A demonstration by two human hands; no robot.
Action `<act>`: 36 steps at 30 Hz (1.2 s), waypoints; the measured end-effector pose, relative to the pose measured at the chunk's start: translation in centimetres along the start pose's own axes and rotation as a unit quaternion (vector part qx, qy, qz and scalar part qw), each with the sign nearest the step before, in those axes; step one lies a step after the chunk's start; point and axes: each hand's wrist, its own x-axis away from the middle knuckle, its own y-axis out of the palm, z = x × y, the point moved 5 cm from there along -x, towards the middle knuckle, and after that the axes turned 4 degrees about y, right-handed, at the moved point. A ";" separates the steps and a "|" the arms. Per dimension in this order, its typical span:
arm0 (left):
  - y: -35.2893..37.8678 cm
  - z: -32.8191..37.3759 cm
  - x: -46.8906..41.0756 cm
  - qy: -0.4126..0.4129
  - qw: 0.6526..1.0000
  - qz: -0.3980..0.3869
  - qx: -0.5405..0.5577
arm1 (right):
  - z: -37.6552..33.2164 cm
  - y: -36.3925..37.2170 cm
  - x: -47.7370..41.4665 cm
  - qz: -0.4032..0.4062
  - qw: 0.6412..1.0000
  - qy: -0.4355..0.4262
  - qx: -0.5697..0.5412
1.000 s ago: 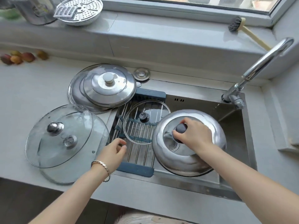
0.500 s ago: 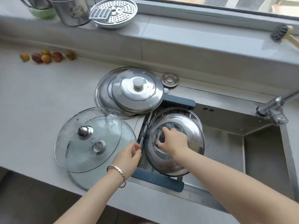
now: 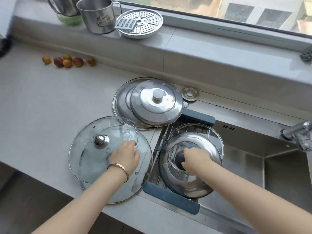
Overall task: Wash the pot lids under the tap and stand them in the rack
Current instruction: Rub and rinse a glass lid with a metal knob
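Left hand (image 3: 125, 156) shifted from rack (image 3: 170, 198) edge onto glass lids (image 3: 87, 149); my grip there hidden, cannot tell. Right hand (image 3: 197, 160) grips knob (image 3: 179, 159) of steel lid (image 3: 190, 184), lid lying on rack.

We see a bright, evenly daylit scene, with the light coming in through the window (image 3: 219, 10) along the top. The pale worktop (image 3: 42, 102) is softly lit and shadows are faint. Highlights glint on the steel lid (image 3: 190, 184) and the glass lid (image 3: 84, 157). The wide lens bends the sill (image 3: 211, 41), and the tap (image 3: 302, 137) at the right edge is blurred.
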 end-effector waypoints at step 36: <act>-2.6 19.7 1.8 0.215 0.972 0.092 -0.001 | 19.2 4.9 8.6 0.083 0.453 0.193 -0.867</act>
